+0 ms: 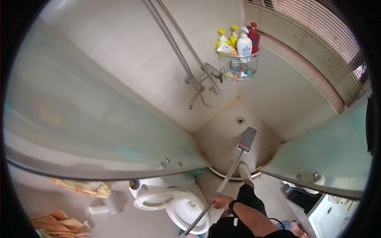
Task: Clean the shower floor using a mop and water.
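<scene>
A flat mop point(248, 137) with a grey head, a red stripe and a long metal handle lies across the middle of the view. Its head rests on the pale shower floor point(216, 144), short of the round drain point(240, 120). My right hand point(222, 202), with a dark band at the wrist, is wrapped around the handle. The handle runs on past it to the lower edge, beside the toilet point(186, 210). My left hand does not show. One of my feet point(245, 171) is at the curved shower sill, close to the handle.
Frosted glass panels point(99, 119) point(329, 146) flank the shower opening. A wire corner rack point(238, 63) holds several pump bottles. The shower tap point(195, 85) juts from the wall. A white washbasin point(329, 214) stands lower right, and orange cloths point(59, 224) lie lower left.
</scene>
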Demonstrator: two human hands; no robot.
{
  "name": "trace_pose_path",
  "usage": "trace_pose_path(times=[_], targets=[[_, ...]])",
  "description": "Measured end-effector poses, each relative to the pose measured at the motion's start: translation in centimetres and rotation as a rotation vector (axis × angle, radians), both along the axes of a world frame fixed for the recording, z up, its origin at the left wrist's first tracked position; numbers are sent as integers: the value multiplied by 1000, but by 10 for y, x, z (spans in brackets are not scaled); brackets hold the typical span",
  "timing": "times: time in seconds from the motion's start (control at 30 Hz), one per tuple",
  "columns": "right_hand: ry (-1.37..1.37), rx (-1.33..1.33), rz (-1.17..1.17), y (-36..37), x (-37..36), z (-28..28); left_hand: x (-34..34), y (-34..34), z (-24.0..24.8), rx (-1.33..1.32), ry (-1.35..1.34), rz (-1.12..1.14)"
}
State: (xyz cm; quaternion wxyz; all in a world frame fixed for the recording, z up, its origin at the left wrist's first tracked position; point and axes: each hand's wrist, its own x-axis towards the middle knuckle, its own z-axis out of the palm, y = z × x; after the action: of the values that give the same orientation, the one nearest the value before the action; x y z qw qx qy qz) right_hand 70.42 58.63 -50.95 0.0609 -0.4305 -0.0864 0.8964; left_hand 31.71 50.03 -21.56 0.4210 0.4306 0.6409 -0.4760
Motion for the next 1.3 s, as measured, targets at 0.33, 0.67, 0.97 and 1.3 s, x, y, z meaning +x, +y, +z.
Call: trace_pose_path(times=[0.33,0.67,0.97,1.3], targets=[[-449,277,-308,68,175,96,56,-5,-90,593,-873,883],[-447,189,-598,7,207,90,-3,4,-184,662,-448,106],[-656,249,-362,94,215,64,16,8,-170,600,-492,397],[-251,177,-914,265,269,-54,70,-7,-149,284,-167,170]])
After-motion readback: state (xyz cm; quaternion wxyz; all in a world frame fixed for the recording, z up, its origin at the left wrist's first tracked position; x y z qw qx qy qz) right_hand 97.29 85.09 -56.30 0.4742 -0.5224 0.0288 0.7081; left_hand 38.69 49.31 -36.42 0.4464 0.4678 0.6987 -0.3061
